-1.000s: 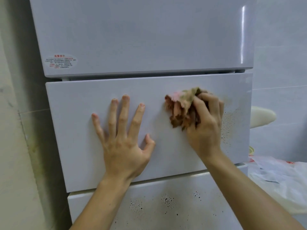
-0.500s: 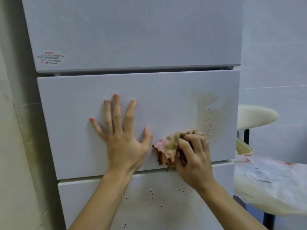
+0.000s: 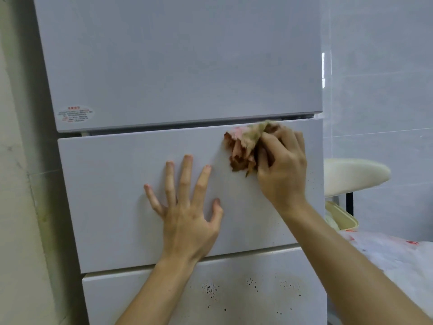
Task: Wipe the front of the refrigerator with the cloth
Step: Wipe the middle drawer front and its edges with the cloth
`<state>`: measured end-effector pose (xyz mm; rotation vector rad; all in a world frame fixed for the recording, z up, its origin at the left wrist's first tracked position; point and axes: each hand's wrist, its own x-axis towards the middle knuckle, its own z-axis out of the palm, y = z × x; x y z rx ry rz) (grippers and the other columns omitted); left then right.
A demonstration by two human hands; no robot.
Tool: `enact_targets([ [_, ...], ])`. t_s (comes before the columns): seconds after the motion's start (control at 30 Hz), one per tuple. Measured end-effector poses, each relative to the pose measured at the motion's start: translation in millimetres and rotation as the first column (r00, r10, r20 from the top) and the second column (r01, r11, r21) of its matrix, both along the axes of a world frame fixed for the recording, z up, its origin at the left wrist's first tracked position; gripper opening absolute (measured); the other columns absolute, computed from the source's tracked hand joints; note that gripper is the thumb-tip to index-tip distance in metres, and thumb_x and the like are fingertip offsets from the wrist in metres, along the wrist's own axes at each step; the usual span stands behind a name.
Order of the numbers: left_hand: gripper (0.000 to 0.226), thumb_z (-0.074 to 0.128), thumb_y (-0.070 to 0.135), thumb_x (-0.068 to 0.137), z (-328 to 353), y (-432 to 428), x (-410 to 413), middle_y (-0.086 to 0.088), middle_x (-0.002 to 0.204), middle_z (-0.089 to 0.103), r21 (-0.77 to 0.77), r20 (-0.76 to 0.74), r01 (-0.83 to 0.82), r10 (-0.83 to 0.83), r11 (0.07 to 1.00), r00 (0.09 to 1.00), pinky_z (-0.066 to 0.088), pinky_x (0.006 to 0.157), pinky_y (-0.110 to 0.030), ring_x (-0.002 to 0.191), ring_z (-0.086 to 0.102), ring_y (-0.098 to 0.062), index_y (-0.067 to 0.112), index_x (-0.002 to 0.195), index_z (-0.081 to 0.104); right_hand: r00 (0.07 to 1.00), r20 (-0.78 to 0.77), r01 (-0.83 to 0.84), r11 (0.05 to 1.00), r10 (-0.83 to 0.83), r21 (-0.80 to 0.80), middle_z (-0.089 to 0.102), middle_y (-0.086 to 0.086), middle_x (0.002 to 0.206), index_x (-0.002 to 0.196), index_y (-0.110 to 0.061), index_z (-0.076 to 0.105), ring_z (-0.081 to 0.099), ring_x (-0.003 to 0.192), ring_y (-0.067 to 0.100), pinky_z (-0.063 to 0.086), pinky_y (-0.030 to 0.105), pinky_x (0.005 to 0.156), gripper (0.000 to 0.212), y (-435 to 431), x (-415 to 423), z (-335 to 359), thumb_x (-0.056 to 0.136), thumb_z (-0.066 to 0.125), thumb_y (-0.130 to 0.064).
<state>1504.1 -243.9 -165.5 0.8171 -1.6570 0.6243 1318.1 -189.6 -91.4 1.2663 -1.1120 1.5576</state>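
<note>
1. The right hand [image 3: 280, 170] grips a crumpled pink-and-brown cloth [image 3: 243, 148] against the upper right of the white refrigerator's [image 3: 164, 66] middle drawer front [image 3: 112, 195].
2. The left hand [image 3: 187, 214] presses flat there, fingers spread.

Soft, even light; a glare streak edges the refrigerator [image 3: 178, 66] (verticals lean, wide-angle lens).
</note>
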Motion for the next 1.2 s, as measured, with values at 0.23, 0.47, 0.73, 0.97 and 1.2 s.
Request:
enact_targets([
  [0.23, 0.075, 0.065, 0.037, 0.088, -3.4, -2.6, -6.2, -0.006, 0.176, 0.019, -0.038, -0.031, 0.040, -0.041, 0.998, 0.999, -0.001, 0.125, -0.072, 0.164, 0.009, -0.032, 0.024, 0.160, 0.044, 0.995, -0.096, 0.033, 0.998, -0.028, 0.053, 0.055, 0.013, 0.095, 0.100, -0.005, 0.062, 0.046, 0.094, 0.030, 0.042, 0.036, 0.079, 0.013, 3.2, -13.4, -123.3, 0.092, 0.051, -0.003],
  [0.47, 0.070, 0.061, 0.039, 0.087, 4.7, 5.0, -13.1, -0.006, 0.175, 0.023, -0.028, -0.022, 0.030, -0.030, 0.999, 0.999, -0.007, 0.127, -0.064, 0.164, 0.009, -0.029, 0.020, 0.153, 0.050, 0.995, -0.059, -0.077, 0.989, 0.085, 0.128, 0.059, 0.005, 0.111, 0.116, -0.011, 0.056, 0.053, 0.103, 0.025, 0.048, 0.035, 0.089, 0.025, 17.3, -17.3, -151.8, 0.092, 0.059, -0.004],
  [0.73, 0.072, 0.053, 0.041, 0.088, 3.6, 4.0, -14.8, -0.006, 0.176, 0.019, -0.004, 0.003, 0.075, -0.075, 0.997, 0.997, -0.002, 0.127, -0.066, 0.164, 0.006, -0.027, 0.018, 0.156, 0.045, 0.988, 0.138, -0.060, 0.998, 0.063, -0.023, 0.060, 0.003, 0.117, 0.107, -0.011, 0.076, 0.047, 0.110, 0.026, 0.043, 0.034, 0.093, 0.018, 14.9, -17.4, -32.1, 0.094, 0.067, -0.003],
  [0.97, 0.074, 0.057, 0.038, 0.087, 0.8, 0.3, -19.1, -0.006, 0.176, 0.017, -0.026, -0.021, 0.076, -0.077, 0.997, 0.997, -0.003, 0.127, -0.067, 0.165, 0.004, -0.027, 0.017, 0.156, 0.044, 0.998, 0.066, -0.006, 0.999, 0.010, -0.049, 0.066, 0.005, 0.097, 0.093, -0.006, 0.074, 0.050, 0.094, 0.021, 0.040, 0.026, 0.080, 0.009, 13.5, -20.9, -18.7, 0.091, 0.071, 0.002],
  [1.2, 0.072, 0.060, 0.038, 0.086, 3.5, 0.3, -23.8, -0.007, 0.176, 0.019, -0.074, 0.006, 0.099, -0.099, 0.992, 0.995, -0.005, 0.127, -0.066, 0.164, 0.007, -0.028, 0.020, 0.155, 0.047, 0.999, 0.043, 0.023, 0.992, -0.028, 0.125, 0.061, 0.010, 0.093, 0.084, -0.002, 0.064, 0.050, 0.091, 0.027, 0.045, 0.036, 0.076, 0.016, 21.5, -34.9, -147.6, 0.074, 0.069, 0.010],
])
